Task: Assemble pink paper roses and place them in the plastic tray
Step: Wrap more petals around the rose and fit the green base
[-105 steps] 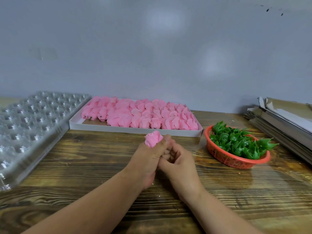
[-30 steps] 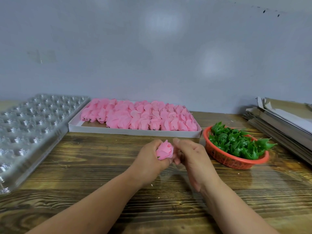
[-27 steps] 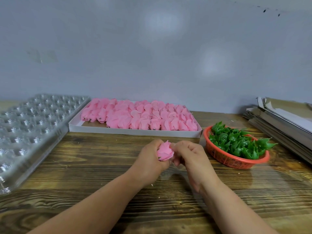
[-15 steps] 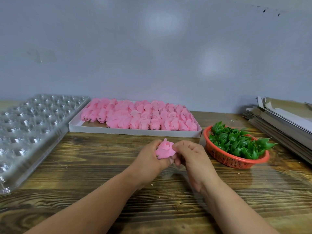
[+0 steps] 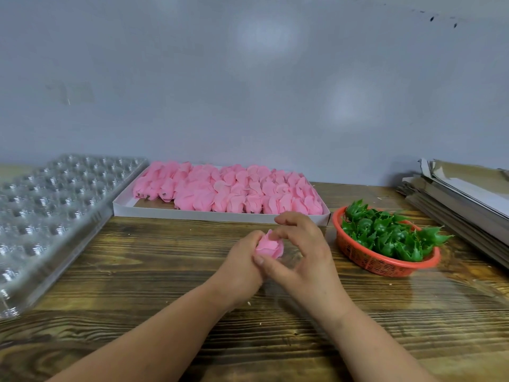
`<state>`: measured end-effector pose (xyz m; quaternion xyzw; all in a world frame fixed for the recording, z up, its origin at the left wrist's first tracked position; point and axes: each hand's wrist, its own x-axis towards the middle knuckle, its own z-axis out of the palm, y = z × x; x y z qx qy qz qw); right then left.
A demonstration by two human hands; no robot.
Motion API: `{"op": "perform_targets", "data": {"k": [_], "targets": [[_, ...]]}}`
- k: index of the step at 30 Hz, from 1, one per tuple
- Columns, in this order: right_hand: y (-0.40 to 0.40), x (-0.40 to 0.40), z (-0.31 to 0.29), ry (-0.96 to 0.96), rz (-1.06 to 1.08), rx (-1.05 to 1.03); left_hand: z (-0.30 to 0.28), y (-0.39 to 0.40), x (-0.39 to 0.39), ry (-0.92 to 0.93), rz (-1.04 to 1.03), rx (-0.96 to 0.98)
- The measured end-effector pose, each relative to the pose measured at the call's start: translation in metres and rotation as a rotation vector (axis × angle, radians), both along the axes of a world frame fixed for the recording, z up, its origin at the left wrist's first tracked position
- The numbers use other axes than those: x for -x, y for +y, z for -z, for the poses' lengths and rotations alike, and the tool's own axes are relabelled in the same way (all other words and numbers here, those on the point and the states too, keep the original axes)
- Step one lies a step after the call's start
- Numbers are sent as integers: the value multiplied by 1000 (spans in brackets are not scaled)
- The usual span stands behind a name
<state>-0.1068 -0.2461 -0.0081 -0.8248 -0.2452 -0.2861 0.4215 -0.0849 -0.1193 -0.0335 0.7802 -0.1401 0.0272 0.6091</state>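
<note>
Table [image 5: 137,271], dark wood grain, carries everything. Clear plastic tray [image 5: 49,205] of empty cups runs along your far left; white box [image 5: 220,216] of pink petal pieces [image 5: 225,188] sits ahead; orange basket [image 5: 385,264] of green calyxes [image 5: 385,232] to your right; cardboard sheets [image 5: 457,194] stacked beyond it. Your left hand [image 5: 239,260] is curled around the pink paper rose [image 5: 269,245], bloom facing up and away from you. Your right hand [image 5: 303,249] pinches its top petals with the fingertips, the other fingers arched over. Tray lies well left of the rose, so your left hand is the nearer carrier.
</note>
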Motion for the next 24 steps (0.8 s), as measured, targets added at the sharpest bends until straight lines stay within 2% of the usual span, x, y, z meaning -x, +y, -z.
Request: {"op": "perform_targets", "data": {"k": [3, 13, 21, 24], "targets": [[1, 0, 0, -65, 22, 73, -2, -2, 2, -6, 15, -2], [4, -5, 5, -142, -8, 75, -5, -5, 7, -5, 91, 84], [3, 0, 1, 23, -29, 137, -5, -4, 6, 18, 173, 95], [1, 2, -3, 77, -86, 16, -3, -3, 6, 41, 173, 140]]}}
